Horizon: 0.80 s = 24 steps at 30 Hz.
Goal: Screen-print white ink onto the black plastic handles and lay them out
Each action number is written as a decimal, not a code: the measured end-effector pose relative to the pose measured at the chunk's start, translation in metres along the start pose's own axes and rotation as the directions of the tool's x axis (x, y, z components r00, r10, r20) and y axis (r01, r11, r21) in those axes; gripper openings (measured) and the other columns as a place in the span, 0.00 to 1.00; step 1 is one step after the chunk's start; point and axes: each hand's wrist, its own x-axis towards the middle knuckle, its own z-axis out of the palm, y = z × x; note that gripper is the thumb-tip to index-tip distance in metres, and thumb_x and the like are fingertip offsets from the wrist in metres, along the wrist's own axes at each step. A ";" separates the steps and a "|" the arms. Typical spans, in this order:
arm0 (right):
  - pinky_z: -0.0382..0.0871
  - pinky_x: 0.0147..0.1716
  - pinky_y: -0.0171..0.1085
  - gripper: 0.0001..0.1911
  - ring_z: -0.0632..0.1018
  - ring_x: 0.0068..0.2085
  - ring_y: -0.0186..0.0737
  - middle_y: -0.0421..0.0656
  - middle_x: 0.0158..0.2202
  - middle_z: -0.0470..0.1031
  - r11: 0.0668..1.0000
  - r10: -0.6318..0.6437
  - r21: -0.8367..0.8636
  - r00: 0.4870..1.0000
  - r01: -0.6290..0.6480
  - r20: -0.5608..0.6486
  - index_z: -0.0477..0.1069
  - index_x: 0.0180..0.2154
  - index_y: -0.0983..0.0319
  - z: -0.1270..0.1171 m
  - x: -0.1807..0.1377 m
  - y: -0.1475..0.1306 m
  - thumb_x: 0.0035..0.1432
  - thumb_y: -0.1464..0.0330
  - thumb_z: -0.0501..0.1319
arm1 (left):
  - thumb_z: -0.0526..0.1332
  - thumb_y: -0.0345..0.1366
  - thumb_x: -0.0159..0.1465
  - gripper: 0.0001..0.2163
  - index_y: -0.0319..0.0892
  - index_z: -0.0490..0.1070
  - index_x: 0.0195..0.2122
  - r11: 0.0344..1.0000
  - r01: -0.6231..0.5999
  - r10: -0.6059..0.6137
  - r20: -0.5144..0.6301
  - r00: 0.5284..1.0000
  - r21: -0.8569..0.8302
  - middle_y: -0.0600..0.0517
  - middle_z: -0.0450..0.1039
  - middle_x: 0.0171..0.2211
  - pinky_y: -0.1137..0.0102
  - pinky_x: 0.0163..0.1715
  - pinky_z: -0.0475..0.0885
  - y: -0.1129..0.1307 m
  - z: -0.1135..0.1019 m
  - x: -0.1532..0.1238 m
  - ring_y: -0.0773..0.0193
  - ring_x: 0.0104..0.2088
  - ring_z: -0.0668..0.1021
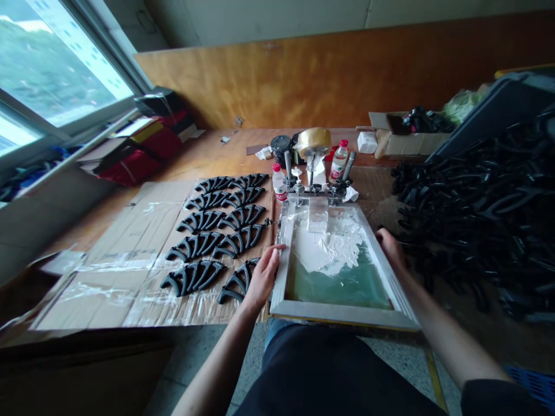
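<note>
A metal-framed printing screen (342, 292) with thick white ink (329, 248) over its green mesh sits in front of me, held at the back by a clamp stand (314, 189). My left hand (264, 274) is at the frame's left side, its index finger stretched to the edge; its other fingers are partly hidden. On the right side of the frame, my right hand (391, 249) has its fingers curled around a dark piece, apparently a black curved part; most of it is hidden. Ribbed black curved parts (195, 277) lie in two columns left of the screen.
A large heap of black parts (468, 231) covers the right side, below a grey bin (489, 110). Two red-capped bottles (339, 160), a tape roll (314, 141) and a black tub (281, 149) stand behind the screen. Cardboard (130, 248) covers the table's left.
</note>
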 end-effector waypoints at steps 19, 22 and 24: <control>0.64 0.37 0.37 0.12 0.72 0.40 0.42 0.44 0.32 0.74 0.565 -0.781 0.120 0.482 0.817 0.398 0.73 0.32 0.61 0.013 -0.020 -0.103 0.57 0.80 0.54 | 0.61 0.48 0.59 0.26 0.46 0.69 0.57 0.968 0.155 -0.154 -0.020 0.988 0.197 0.56 0.71 0.24 0.74 0.25 0.64 -0.075 0.010 0.017 0.67 0.22 0.70; 0.64 0.36 0.37 0.10 0.72 0.37 0.41 0.41 0.30 0.74 0.546 -0.795 0.194 0.430 0.815 0.429 0.73 0.31 0.59 0.006 -0.018 -0.101 0.55 0.78 0.57 | 0.62 0.48 0.57 0.25 0.46 0.70 0.56 0.969 0.175 -0.172 -0.034 0.984 0.173 0.55 0.72 0.24 0.74 0.26 0.65 -0.073 0.011 0.017 0.66 0.23 0.71; 0.64 0.36 0.37 0.09 0.72 0.38 0.42 0.41 0.31 0.74 0.605 -0.766 0.164 0.513 0.779 0.388 0.73 0.33 0.59 0.010 -0.018 -0.103 0.56 0.77 0.57 | 0.62 0.48 0.57 0.26 0.45 0.69 0.56 0.970 0.193 -0.190 -0.034 0.981 0.146 0.56 0.71 0.24 0.74 0.26 0.65 -0.072 0.011 0.017 0.66 0.22 0.71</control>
